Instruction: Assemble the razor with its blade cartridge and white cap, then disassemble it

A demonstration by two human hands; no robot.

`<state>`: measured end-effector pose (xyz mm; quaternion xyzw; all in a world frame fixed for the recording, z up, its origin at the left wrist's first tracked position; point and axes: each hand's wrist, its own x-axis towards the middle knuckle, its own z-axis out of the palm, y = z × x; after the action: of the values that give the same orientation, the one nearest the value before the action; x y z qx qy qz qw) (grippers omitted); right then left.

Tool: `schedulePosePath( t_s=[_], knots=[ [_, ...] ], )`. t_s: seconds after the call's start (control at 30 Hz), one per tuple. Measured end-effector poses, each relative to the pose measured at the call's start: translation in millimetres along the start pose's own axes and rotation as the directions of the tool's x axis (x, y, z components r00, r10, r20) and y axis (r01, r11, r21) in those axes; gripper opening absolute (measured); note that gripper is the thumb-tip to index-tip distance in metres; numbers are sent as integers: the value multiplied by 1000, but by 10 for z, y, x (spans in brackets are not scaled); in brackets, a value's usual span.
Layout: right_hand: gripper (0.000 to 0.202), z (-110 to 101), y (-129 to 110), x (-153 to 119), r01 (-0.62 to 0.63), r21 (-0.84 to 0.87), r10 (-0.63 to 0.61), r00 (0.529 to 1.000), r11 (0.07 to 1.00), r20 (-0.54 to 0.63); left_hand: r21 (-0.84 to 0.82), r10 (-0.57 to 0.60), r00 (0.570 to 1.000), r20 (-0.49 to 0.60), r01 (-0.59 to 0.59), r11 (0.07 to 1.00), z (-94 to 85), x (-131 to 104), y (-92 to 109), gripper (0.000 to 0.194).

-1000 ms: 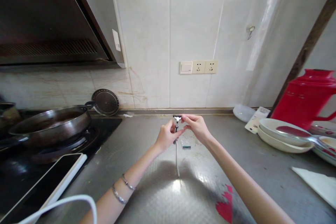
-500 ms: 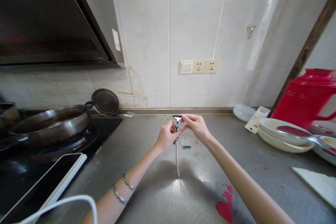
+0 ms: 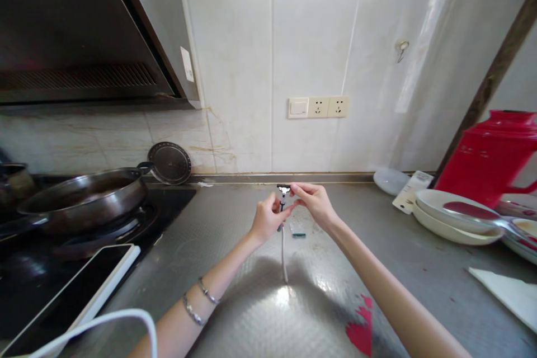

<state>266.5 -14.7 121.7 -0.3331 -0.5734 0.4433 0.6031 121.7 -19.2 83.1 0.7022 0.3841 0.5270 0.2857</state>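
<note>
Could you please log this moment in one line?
left hand: holds razor; right hand: at razor head; counter: small teal-edged item; stove: pan

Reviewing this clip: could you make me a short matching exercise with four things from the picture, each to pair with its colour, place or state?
Things:
1. Razor
2. Pan
3. Jug
4. Sockets

Descriptions:
A. Red, at the far right
B. Cream-coloured, on the tiled wall
C. In the grip of the left hand
D. Metal, above a burner on the left

Right pairs: 1-C, 2-D, 3-A, 4-B.
</note>
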Motion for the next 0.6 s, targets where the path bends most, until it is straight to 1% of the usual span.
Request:
schedulePosePath(
  t_s=[0.2, 0.4, 0.5, 0.6],
  knots=[
    [31, -2, -32, -3, 32, -81, -32, 999, 996, 4, 10, -9, 1000, 2, 9, 1000, -10, 1, 20, 36],
    [27, -17, 3, 11, 94, -89, -92, 995, 992, 30, -22, -32, 999, -21, 31, 999, 25, -16, 38, 37],
    [28, -14, 25, 15, 85, -70, -84, 996, 994, 25, -23, -45, 998, -43, 44, 999, 49, -29, 45, 36],
    [30, -3, 39, 10, 43, -28, -43, 999, 999, 10, -33, -64, 997, -45, 63, 997, 65, -40, 59, 36]
  ],
)
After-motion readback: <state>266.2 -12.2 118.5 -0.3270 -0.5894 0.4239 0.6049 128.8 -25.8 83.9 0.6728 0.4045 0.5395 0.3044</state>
